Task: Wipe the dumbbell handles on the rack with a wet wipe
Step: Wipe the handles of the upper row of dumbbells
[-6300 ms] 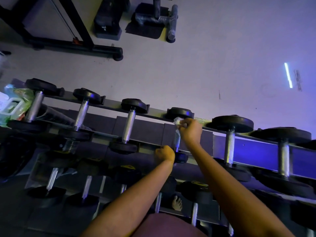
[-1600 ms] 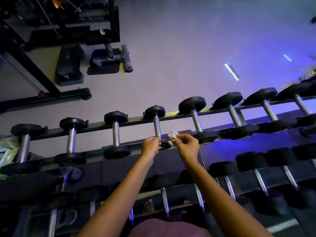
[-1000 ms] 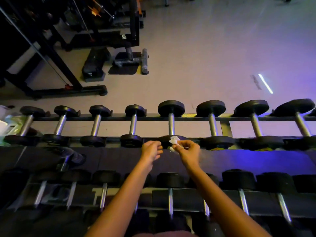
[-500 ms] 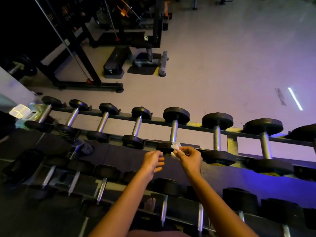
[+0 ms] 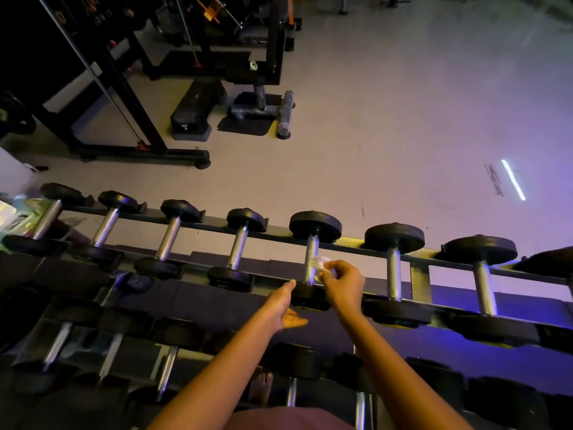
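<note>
The right hand pinches a bunched wet wipe at its fingertips, against the side of a dumbbell handle on the top tier of the rack. The left hand is flat and empty beside that dumbbell's near head; contact cannot be confirmed in the dim light. Risks: the shallow pinch may let the wipe fall behind the rail, and an unsteadied dumbbell may roll, leaving the handle's underside unwiped.

Black machine frame, dark block, floor.
</note>
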